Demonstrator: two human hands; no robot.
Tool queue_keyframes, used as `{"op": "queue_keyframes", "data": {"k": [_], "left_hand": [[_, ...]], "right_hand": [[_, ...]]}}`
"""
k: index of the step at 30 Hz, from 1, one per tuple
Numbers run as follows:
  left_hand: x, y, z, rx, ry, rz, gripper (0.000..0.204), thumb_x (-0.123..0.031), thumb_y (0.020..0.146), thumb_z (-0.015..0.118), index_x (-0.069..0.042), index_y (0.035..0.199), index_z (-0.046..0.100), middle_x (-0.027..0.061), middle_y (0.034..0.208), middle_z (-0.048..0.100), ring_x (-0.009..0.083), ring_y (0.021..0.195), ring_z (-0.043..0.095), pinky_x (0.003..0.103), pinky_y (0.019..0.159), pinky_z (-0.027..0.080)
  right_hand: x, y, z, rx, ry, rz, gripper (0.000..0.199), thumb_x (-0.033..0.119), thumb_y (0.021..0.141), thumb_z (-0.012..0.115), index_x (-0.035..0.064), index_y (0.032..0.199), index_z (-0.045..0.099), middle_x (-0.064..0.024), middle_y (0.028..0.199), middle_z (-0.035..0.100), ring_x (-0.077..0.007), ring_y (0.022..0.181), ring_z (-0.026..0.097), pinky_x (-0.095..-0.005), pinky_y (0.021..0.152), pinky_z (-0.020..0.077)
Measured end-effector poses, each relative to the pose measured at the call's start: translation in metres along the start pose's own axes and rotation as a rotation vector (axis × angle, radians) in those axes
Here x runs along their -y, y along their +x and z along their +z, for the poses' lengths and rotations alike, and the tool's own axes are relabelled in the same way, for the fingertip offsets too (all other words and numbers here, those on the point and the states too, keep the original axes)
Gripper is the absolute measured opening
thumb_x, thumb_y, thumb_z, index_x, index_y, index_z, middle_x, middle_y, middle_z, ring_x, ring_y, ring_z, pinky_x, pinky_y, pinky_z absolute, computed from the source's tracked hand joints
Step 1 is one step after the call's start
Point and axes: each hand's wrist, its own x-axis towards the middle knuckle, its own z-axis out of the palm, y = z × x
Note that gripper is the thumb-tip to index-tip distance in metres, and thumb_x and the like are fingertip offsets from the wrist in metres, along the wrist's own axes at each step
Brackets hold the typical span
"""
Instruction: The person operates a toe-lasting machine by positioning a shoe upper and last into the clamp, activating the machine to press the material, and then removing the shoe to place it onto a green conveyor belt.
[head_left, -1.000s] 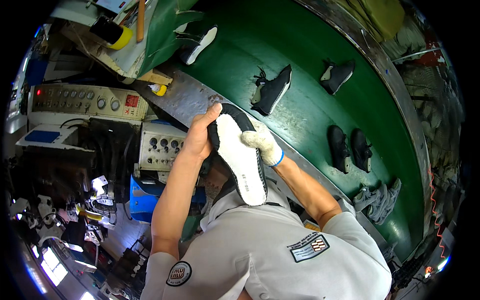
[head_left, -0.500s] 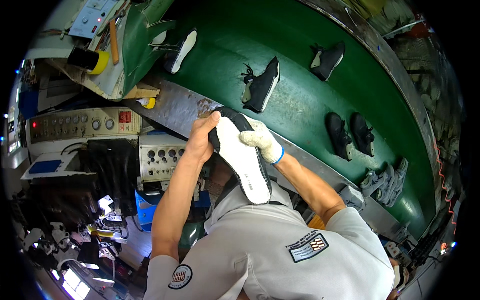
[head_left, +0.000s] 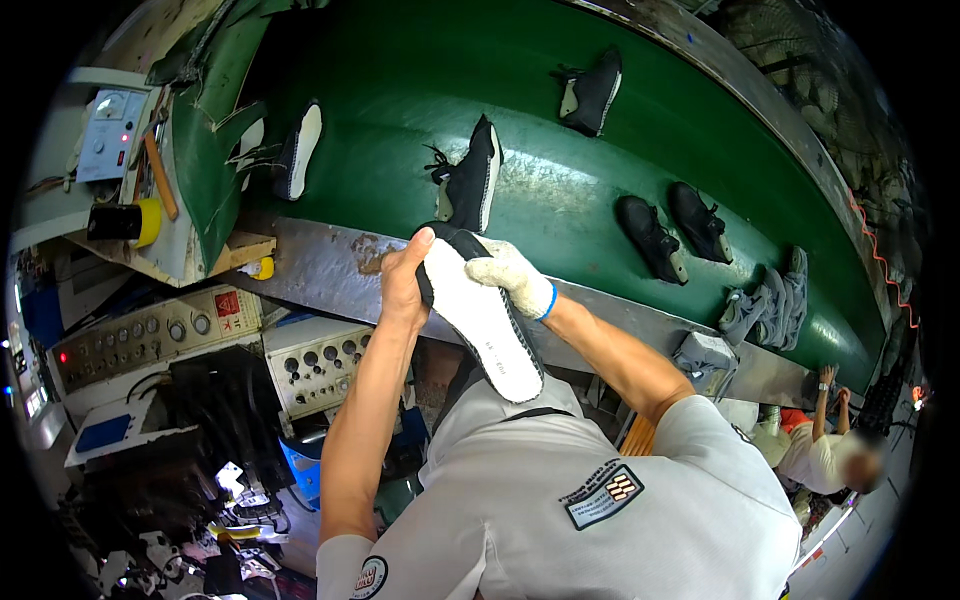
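Between my hands is a black shoe upper [head_left: 478, 310], its white stitched bottom turned up toward me and its narrower end pointing down at my waist. My bare left hand [head_left: 404, 282] grips its upper left edge, the thumb lying along the rim. On the other edge my right hand [head_left: 508, 274], in a pale knit glove with a blue cuff, is closed around the side with its fingers on the white bottom. The side turned away from me is hidden. Just beyond my hands, another black shoe upper [head_left: 470, 180] lies on its side on the green belt [head_left: 380, 150].
More black shoes [head_left: 652, 238] and several grey shoes [head_left: 770, 308] sit along the belt, behind its metal edge [head_left: 320, 255]. At left are control panels [head_left: 160, 335] and a stand with an orange-handled hammer [head_left: 160, 178]. A co-worker [head_left: 825, 450] is at lower right.
The view has swung to the right, so the belt shoes appear further left and a co-worker has come into sight. Both hands keep the same hold on the shoe upper.
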Motion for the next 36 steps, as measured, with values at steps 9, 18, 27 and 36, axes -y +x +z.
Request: {"op": "queue_keyframes", "data": {"k": [9,18,27,36], "left_hand": [[0.019,0.030,-0.033,-0.019,0.188,-0.188,0.082,-0.057,0.098,0.053,0.016,0.134,0.048,0.0296,0.129,0.061,0.0354,0.119,0.062,0.042,0.099,0.051],[0.052,-0.045,-0.093,-0.253,0.340,-0.296,0.056,-0.039,0.099,0.061,0.012,0.123,0.060,0.0250,0.115,0.069,0.0310,0.102,0.071,0.037,0.088,0.057],[0.063,-0.103,-0.115,-0.388,0.260,-0.262,0.047,-0.032,0.100,0.061,0.011,0.119,0.062,0.0241,0.109,0.071,0.0289,0.095,0.073,0.035,0.082,0.058],[0.052,-0.148,-0.129,-0.498,0.257,-0.041,0.038,-0.029,0.100,0.063,0.004,0.120,0.066,0.0161,0.109,0.072,0.0190,0.097,0.070,0.029,0.084,0.055]], "right_hand": [[0.052,0.026,-0.091,-0.289,-0.865,-0.033,0.084,0.050,0.082,0.071,-0.0019,0.144,0.048,-0.0185,0.113,0.070,-0.0249,0.103,0.067,-0.0343,0.095,0.0500],[-0.053,0.112,-0.243,-0.729,-2.368,0.573,0.063,0.036,0.089,0.063,-0.0008,0.138,0.050,-0.0289,0.131,0.053,-0.0441,0.116,0.057,-0.0660,0.090,0.0443],[-0.092,0.177,-0.190,-0.819,-0.863,0.281,0.114,0.065,0.069,0.079,-0.0117,0.143,0.038,-0.0309,0.130,0.060,-0.0374,0.123,0.060,-0.0391,0.103,0.0474],[-0.073,0.128,-0.052,-0.898,-1.279,-0.011,0.110,0.037,0.060,0.088,0.0041,0.149,0.034,-0.0301,0.125,0.055,-0.0456,0.115,0.057,-0.0462,0.101,0.0478]]}}
